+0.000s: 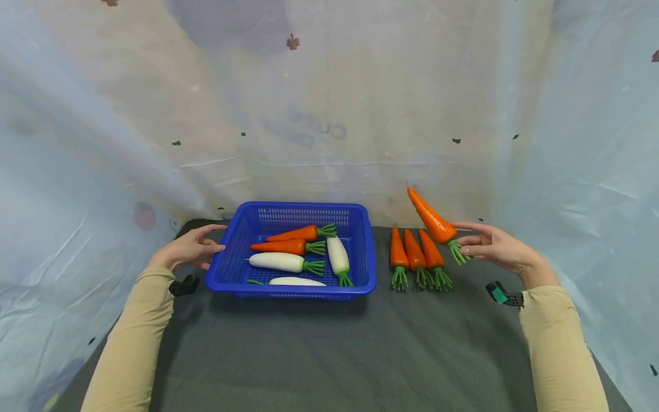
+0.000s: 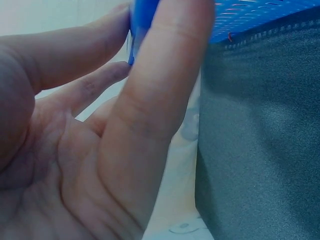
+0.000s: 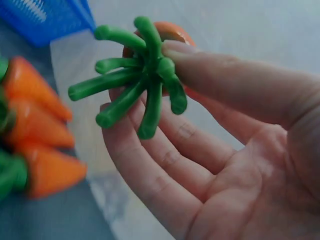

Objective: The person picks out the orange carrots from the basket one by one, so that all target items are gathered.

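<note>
1 raised carrot [image 1: 431, 216]: up in the air, between 2 and 3 o'clock from the basket [image 1: 363, 246], tip pointing to 11, greens [image 1: 455, 250] to 5.
Right hand [image 1: 500, 250]: gripping that carrot, thumb [image 3: 235, 82] and fingers [image 3: 150, 187] pinched about its thick end, just by the greens.
Left hand [image 1: 189, 247]: at the basket's 9 o'clock side, thumb and fingers closed on the rim [image 1: 296, 290].
Carrot row [image 1: 414, 252]: 3 lying side by side on the dark cloth [image 1: 360, 349], at 3 o'clock from the basket, tips to 12, greens to 6.
Basket: blue, meshed, long sides at 12 and 6.
Inner carrots [image 1: 282, 246]: 2, nearer the basket's 12 o'clock side, tips to 9, greens to 3.
Radishes [image 1: 278, 262]: 3 white ones in the basket; 1 with greens to 3, 1 towards the 3 o'clock end with greens to 6, 1 along the 6 o'clock wall, partly hidden by the rim, greens to 9.
Sheet [image 1: 360, 86]: pale, hanging at 12 o'clock, also at 9 and 3.
Sleeves [image 1: 135, 337]: tan, reaching in from 7 and 5.
</note>
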Demonstrator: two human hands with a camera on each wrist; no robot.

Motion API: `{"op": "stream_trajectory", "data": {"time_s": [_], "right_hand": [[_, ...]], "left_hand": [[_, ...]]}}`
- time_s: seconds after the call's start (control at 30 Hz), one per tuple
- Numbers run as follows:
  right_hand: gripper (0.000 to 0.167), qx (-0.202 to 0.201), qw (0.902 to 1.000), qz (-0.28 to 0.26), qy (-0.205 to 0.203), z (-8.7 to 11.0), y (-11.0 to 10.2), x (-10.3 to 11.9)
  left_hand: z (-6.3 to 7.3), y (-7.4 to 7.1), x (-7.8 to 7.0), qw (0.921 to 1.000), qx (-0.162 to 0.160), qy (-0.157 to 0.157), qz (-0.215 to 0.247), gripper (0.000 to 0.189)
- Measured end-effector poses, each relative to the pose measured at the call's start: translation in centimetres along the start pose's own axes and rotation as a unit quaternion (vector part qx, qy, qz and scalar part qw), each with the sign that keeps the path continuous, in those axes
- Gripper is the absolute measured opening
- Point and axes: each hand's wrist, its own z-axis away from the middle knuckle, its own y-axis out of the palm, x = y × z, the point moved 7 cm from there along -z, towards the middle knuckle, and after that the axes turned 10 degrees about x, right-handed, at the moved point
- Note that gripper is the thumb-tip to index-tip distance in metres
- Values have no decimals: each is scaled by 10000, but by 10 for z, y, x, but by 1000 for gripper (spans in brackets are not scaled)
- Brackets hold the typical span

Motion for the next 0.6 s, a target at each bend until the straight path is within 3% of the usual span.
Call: {"op": "stream_trajectory", "data": {"time_s": [0.2, 0.33, 0.6], "right_hand": [[63, -535, 9976, -152, 407, 36, -7, -38], [58, -763, 9956, -301, 446, 55, -10, -63], [48, -708, 9903, -1141, 344, 65, -4, -98]], "left_hand": [[1, 0, -2, 10000, 12, -11, -11, 72], [0, 0, -3, 10000, 31, 22, 16, 72], [1, -1, -1, 10000, 1, -12, 15, 73]]}}
